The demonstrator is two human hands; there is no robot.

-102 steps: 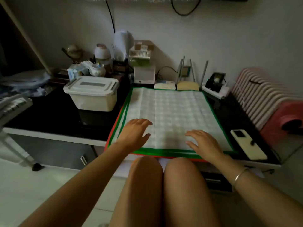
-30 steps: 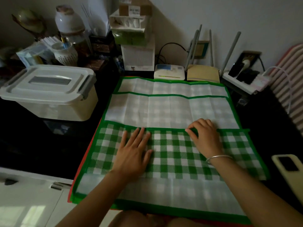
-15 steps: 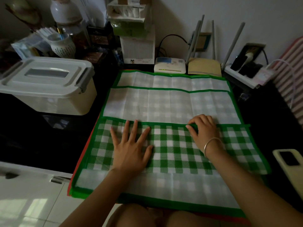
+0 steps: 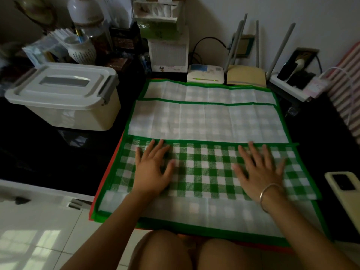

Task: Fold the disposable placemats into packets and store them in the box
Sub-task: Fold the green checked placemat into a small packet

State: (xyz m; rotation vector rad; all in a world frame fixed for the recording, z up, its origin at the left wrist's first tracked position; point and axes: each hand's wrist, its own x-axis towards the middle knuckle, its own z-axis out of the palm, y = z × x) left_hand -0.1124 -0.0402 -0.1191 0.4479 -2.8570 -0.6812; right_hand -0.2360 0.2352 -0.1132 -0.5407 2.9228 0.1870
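A green-and-white checked placemat (image 4: 206, 117) with a green border lies spread on the dark desk. Its near part is folded over, so a band of bright green check (image 4: 204, 168) faces up across the middle. My left hand (image 4: 153, 170) lies flat on the left of that band, fingers straight and spread. My right hand (image 4: 259, 170), with a bangle at the wrist, presses flat on the right of the band. A red edge of another mat (image 4: 109, 168) shows beneath on the left. The white lidded storage box (image 4: 64, 94) stands closed at the left.
A cream phone (image 4: 346, 193) lies at the desk's right edge. Routers (image 4: 205, 74), a power strip (image 4: 298, 82), stacked small boxes (image 4: 167, 45) and jars crowd the back wall. A pink ribbed object (image 4: 346, 82) sits at the far right. My knees are below the desk's front edge.
The near part of the placemat was folded over since the oldest frame. In the last half second my right hand opened flat and slid right; my left hand stayed pressed flat.
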